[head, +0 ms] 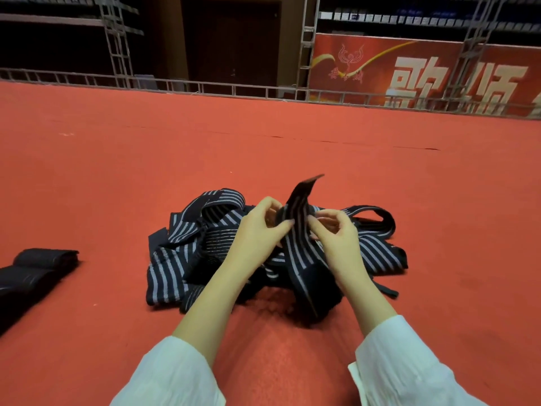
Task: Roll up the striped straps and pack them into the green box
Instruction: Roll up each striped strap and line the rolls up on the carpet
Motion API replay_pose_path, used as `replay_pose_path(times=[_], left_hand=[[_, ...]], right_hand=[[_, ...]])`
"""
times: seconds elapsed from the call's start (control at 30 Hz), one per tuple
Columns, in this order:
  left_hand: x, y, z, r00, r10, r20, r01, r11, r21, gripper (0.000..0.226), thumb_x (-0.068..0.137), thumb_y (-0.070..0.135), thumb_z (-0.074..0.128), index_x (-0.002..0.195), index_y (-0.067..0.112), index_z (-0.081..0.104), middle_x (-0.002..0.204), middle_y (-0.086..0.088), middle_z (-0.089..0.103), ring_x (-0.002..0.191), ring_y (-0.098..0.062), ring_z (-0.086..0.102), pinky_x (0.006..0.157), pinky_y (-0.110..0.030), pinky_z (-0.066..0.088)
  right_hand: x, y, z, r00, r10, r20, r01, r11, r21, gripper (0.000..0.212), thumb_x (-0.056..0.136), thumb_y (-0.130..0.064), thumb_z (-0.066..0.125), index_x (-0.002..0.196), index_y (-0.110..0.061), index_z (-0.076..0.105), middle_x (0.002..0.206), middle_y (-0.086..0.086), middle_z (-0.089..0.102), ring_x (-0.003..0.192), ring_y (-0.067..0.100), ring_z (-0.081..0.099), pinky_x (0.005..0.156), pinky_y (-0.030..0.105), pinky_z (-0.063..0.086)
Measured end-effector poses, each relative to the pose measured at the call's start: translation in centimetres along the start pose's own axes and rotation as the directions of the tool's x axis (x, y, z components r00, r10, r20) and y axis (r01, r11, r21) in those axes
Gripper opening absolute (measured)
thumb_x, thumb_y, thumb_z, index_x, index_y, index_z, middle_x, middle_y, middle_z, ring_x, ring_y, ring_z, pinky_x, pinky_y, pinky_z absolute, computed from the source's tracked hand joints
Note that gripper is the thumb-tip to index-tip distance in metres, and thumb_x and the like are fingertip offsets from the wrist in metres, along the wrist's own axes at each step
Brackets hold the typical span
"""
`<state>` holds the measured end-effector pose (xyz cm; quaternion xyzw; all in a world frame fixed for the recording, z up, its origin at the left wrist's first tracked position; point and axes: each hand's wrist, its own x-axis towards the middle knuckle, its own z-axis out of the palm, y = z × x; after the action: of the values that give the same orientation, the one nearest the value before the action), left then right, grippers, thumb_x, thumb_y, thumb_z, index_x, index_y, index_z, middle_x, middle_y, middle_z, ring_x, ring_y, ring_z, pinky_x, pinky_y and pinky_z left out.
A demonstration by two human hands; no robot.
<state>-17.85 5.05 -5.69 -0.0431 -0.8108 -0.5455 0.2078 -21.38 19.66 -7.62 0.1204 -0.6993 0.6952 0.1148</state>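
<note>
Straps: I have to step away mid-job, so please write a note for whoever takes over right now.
Left hand and right hand both pinch one strap; its free end sticks up between them and a small roll seems begun.
Pile of loose straps lies on the floor under the hands.
Done: dark rolls at far left, apparently finished straps.
Left: roll this strap and the pile, then box everything. The green box is not in view.

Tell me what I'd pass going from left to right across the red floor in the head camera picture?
First the rolled-up straps → left end of the loose strap pile → left hand → upright strap pinched by both hands → right hand.
</note>
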Motion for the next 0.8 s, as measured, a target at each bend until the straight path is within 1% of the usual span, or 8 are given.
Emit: replay_pose_path(times=[0.03, 0.13, 0.23, 0.33, 0.43, 0.5, 0.63, 0.8], left_hand=[[-0.2, 0.9, -0.1, 1.000, 0.014, -0.008, -0.014, 0.999, -0.029, 0.012, 0.087, 0.020, 0.069, 0.091, 0.014, 0.058, 0.080, -0.001, 0.067, 0.066, -0.015, 0.063, 0.060, -0.026, 0.052], [-1.0, 4.0, 0.5, 0.993, 0.057, 0.102, -0.036, 0.980, -0.196, 0.007, 0.090, 0.011, 0.066, 0.097, 0.011, 0.065, 0.092, -0.006, 0.070, 0.082, -0.014, 0.066, 0.065, -0.023, 0.055], [-2.1, 7.1, 0.5, 0.986, 0.144, 0.084, -0.129, 0.978, -0.162, 0.016, 0.094, 0.004, 0.056, 0.101, 0.010, 0.069, 0.092, -0.003, 0.069, 0.078, -0.003, 0.064, 0.070, -0.016, 0.052], [-2.6, 9.9, -1.0, 0.978, 0.191, -0.082, -0.190, 0.982, 0.016, 0.016, 0.092, 0.019, 0.063, 0.108, 0.016, 0.064, 0.104, 0.002, 0.064, 0.086, -0.001, 0.058, 0.075, -0.010, 0.044], [-3.6, 12.6, -2.3, 0.995, 0.092, 0.029, -0.090, 0.995, -0.053, 0.035, 0.089, 0.040, 0.065, 0.114, 0.015, 0.063, 0.106, 0.005, 0.065, 0.097, -0.008, 0.061, 0.090, -0.030, 0.051], [-4.7, 14.9, -2.6, 0.989, 0.144, 0.041, -0.138, 0.982, -0.128, 0.027, 0.090, 0.035, 0.066, 0.103, 0.012, 0.069, 0.094, 0.003, 0.071, 0.089, -0.008, 0.065, 0.090, -0.038, 0.054], [-7.0, 20.0, -3.9, 0.949, 0.309, -0.061, -0.315, 0.932, -0.177, 0.006, 0.091, 0.017, 0.065, 0.096, 0.014, 0.068, 0.085, 0.004, 0.069, 0.079, -0.006, 0.064, 0.073, -0.024, 0.052], [-9.6, 25.4, -6.7, 0.877, 0.462, -0.134, -0.476, 0.874, -0.103, 0.009, 0.090, 0.012, 0.065, 0.098, 0.014, 0.067, 0.085, 0.007, 0.066, 0.086, -0.013, 0.064, 0.081, -0.032, 0.053]], right_hand=[[-0.7, -1.1, 0.0, 0.998, -0.006, 0.063, 0.004, 0.999, 0.034, 0.007, 0.091, -0.023, 0.064, 0.095, -0.017, 0.065, 0.093, 0.002, 0.070, 0.088, 0.012, 0.066, 0.084, 0.036, 0.055], [-2.6, -3.6, -0.4, 0.968, 0.017, 0.251, -0.053, 0.989, 0.137, 0.025, 0.091, -0.040, 0.061, 0.094, -0.016, 0.068, 0.092, -0.001, 0.074, 0.093, 0.013, 0.069, 0.085, 0.032, 0.053], [-3.8, -5.9, -1.3, 0.989, -0.032, 0.145, -0.008, 0.965, 0.263, 0.024, 0.095, -0.027, 0.057, 0.107, -0.009, 0.067, 0.102, 0.010, 0.073, 0.102, 0.027, 0.068, 0.091, 0.040, 0.053], [-4.7, -9.2, -3.2, 0.996, -0.084, 0.019, 0.077, 0.967, 0.243, 0.022, 0.101, -0.009, 0.045, 0.110, -0.004, 0.064, 0.091, 0.002, 0.074, 0.084, 0.013, 0.070, 0.076, 0.026, 0.055], [-5.9, -13.0, -4.6, 0.981, -0.190, 0.028, 0.182, 0.969, 0.170, 0.020, 0.100, -0.007, 0.045, 0.109, -0.012, 0.063, 0.099, 0.006, 0.071, 0.088, 0.016, 0.068, 0.078, 0.029, 0.055], [-6.7, -15.4, -5.1, 0.970, -0.242, 0.037, 0.235, 0.963, 0.134, 0.019, 0.100, -0.008, 0.046, 0.109, -0.015, 0.062, 0.099, 0.005, 0.070, 0.087, 0.016, 0.067, 0.073, 0.027, 0.054], [-8.9, -20.2, -5.5, 0.946, -0.314, 0.078, 0.301, 0.942, 0.147, 0.022, 0.100, -0.007, 0.047, 0.112, -0.019, 0.060, 0.098, 0.000, 0.071, 0.087, 0.013, 0.069, 0.072, 0.025, 0.055], [-11.8, -26.0, -6.0, 0.913, -0.394, 0.107, 0.375, 0.914, 0.157, 0.020, 0.099, -0.007, 0.048, 0.113, -0.012, 0.061, 0.099, 0.007, 0.069, 0.090, 0.022, 0.067, 0.077, 0.034, 0.055]])
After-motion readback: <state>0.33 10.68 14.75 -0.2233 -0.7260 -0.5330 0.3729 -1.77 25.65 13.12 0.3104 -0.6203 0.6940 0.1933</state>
